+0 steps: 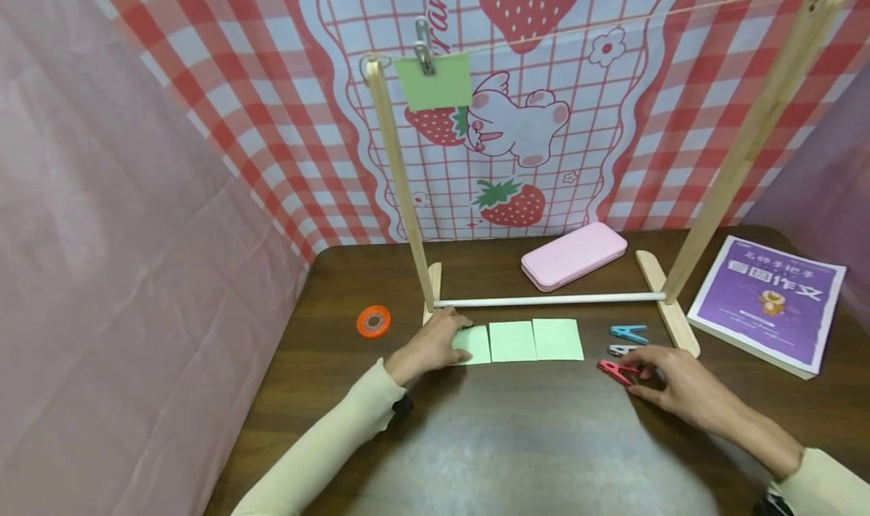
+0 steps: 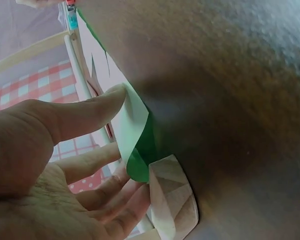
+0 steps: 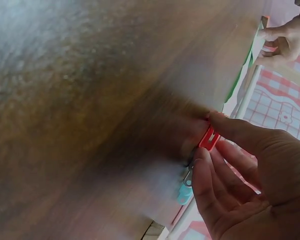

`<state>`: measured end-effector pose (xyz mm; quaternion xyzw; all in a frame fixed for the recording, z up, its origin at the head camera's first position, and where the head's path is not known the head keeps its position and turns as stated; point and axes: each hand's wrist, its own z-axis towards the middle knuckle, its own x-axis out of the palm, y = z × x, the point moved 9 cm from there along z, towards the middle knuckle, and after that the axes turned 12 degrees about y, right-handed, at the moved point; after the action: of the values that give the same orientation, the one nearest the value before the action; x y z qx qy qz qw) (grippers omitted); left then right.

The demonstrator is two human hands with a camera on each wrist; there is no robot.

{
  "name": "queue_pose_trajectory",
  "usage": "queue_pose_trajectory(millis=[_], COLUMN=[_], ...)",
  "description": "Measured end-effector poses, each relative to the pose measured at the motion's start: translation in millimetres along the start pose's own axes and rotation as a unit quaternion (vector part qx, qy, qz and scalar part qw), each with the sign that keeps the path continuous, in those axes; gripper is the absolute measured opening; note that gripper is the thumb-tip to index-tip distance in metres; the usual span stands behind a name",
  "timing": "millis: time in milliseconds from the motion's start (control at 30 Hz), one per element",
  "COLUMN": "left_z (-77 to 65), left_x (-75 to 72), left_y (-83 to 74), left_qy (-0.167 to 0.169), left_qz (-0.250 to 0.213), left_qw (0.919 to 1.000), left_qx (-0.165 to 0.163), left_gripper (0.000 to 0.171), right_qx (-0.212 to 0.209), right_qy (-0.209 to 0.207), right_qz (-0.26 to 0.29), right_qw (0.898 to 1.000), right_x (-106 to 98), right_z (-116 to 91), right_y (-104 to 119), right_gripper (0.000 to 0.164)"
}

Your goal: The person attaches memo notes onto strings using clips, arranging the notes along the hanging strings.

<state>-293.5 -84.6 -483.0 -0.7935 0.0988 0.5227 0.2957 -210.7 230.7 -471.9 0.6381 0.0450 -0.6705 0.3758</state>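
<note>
Three pale green square paper notes lie side by side in a row on the dark brown wooden surface (image 1: pixel 516 433), just in front of the white crossbar (image 1: pixel 550 300) of a light wooden drying frame (image 1: pixel 401 176). The leftmost green note (image 1: pixel 473 344) is under the left hand (image 1: pixel 430 347); in the left wrist view the thumb and fingers (image 2: pixel 90 114) curl round its edge and lift it off the surface, so the paper bends upward. The middle note (image 1: pixel 513 341) and the right note (image 1: pixel 557 339) lie flat and untouched.

Right of the row lie three small clothes pegs, close together: a blue peg (image 1: pixel 628 332), a grey peg (image 1: pixel 621 349) and a red plastic peg (image 1: pixel 615 369). The right hand (image 1: pixel 680 387) rests on the surface there, and its thumb and fingers (image 3: pixel 210 167) pinch the red peg, which still lies low against the wood.

A fourth green note (image 1: pixel 433 81) hangs from the string (image 1: pixel 612 23) at the top of the frame, held by a grey peg (image 1: pixel 424 46). Behind the crossbar lies a pink oblong case (image 1: pixel 574 255). An orange roll of tape (image 1: pixel 374 321) sits left of the frame's foot, and a purple book (image 1: pixel 768 301) lies at the right edge. A red-and-white checked cloth with strawberries (image 1: pixel 516 123) hangs behind.
</note>
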Motion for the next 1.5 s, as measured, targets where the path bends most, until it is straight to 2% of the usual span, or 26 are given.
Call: queue_pose_trajectory(millis=[233,600,733,867,1100,1200,1333,1500], left_z=[-1.7,-3.8,-4.9,-5.9,-8.9,-9.9,-10.4,-12.4], left_x=[-0.8,0.2,-0.3,-3.7,-8.8,-10.7,-12.0,-11.9], left_y=[1.3,-0.5,0.3,1.6,4.3,6.1,10.1,15.4], left_qy=[-0.007,-0.025,-0.036,-0.051,-0.074,-0.081,-0.086,-0.092], left_qz=[-0.005,-0.033,-0.038,-0.045,-0.035,-0.031,-0.036,-0.05], left_qw=[1.0,0.9991,0.9986,0.9976,0.9967,0.9962,0.9952,0.994], left_qx=[0.004,0.012,0.013,0.014,-0.001,-0.014,-0.029,-0.03], left_gripper=[0.054,0.036,0.041,0.052,0.065,0.061,0.046,0.031], right_qx=[0.001,-0.01,-0.014,-0.014,-0.009,-0.007,-0.014,-0.012], right_qy=[-0.005,-0.008,-0.014,-0.019,-0.014,-0.014,-0.019,-0.022], right_qz=[-0.013,-0.008,-0.015,-0.016,-0.006,0.002,0.028,0.06], right_qw=[1.0,1.0,1.0,1.0,1.0,1.0,0.999,0.998], right_x=[-0.9,1.7,0.9,0.1,-0.4,-2.8,-8.0,-13.2], right_z=[0.2,0.9,0.2,-0.4,0.5,1.1,3.2,8.0], right_y=[2.2,3.3,5.6,7.6,8.6,10.4,15.1,18.6], right_gripper=[0.039,0.038,0.036,0.036,0.038,0.037,0.035,0.036])
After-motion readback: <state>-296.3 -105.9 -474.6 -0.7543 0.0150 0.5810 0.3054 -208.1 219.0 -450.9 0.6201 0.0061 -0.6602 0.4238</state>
